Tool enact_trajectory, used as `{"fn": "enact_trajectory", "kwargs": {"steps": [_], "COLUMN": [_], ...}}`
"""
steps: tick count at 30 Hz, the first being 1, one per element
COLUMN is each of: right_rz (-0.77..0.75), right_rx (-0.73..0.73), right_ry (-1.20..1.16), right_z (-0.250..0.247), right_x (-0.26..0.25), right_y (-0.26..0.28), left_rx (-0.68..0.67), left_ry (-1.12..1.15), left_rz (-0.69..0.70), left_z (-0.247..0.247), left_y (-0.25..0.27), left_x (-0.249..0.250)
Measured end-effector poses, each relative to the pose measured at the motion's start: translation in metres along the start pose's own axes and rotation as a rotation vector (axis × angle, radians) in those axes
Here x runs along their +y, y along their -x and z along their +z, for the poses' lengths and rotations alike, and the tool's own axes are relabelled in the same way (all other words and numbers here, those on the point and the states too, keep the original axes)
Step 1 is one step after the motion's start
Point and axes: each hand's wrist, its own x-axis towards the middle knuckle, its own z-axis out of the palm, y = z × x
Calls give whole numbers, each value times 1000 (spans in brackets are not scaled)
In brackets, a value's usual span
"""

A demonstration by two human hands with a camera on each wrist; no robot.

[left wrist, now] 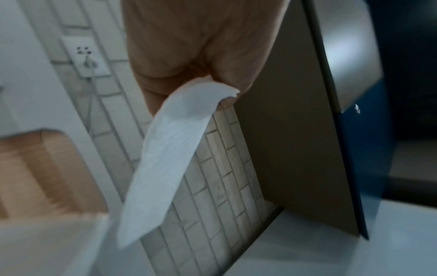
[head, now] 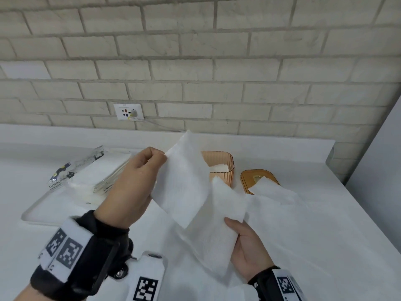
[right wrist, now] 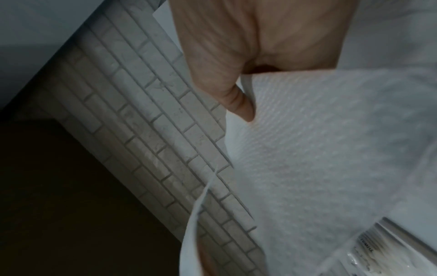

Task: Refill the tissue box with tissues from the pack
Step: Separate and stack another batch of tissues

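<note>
My left hand point(head: 159, 156) pinches the top corner of a white tissue point(head: 184, 187) in the air in front of the amber tissue box point(head: 225, 157). The box stands without its lid and has white tissues inside. My right hand point(head: 232, 224) grips a second overlapping sheet point(head: 214, 235) lower down, thumb on top. In the left wrist view the tissue point(left wrist: 165, 158) hangs from my pinched fingers point(left wrist: 227, 82). The right wrist view shows my thumb point(right wrist: 238, 104) pressed on the sheet point(right wrist: 307, 149). The opened tissue pack point(head: 91, 170) lies to the left.
The pack rests on a white tray point(head: 43, 211) on the white counter. The amber lid point(head: 247, 177) lies right of the box with a tissue point(head: 271, 190) poking from its slot. A wall socket point(head: 128, 111) with a cable sits in the brick wall behind.
</note>
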Motion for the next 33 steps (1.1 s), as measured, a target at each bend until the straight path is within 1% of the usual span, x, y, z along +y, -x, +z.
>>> {"fn": "enact_trajectory", "kwargs": {"steps": [3,5,9,11,14,17,20,22,26,29,33], "right_rz": [-12,-32,-84,-110,-116,-110,-92,-69,-60,-56,18], "right_rx": [-7,-20,-57,-60,-54,-43,-33,-20,16,26,-1], "right_ry": [80,88,128,161,178,182,156,120,116,127,99], "right_z": [8,15,26,26,24,24,23,21,20,20,18], "right_x": [1,0,-9,-14,-18,-16,-14,-14,-13,-13,-14], "right_y": [-1,1,11,14,17,19,19,17,16,15,11], "left_rx": [-66,-108,-90,-73,-21,19,96,124,124,101,63], "left_ry": [158,197,51,-53,-194,-297,-420,-488,-540,-558,-517], "left_rz": [-77,-123,-237,-260,-239,-170,-85,-72,-104,-116,-138], "left_z": [13,23,33,34,32,33,32,31,29,32,28], "left_y": [7,12,21,23,23,25,26,25,28,32,33], "left_x": [-2,-9,-36,-51,-64,-69,-74,-78,-91,-97,-95]}}
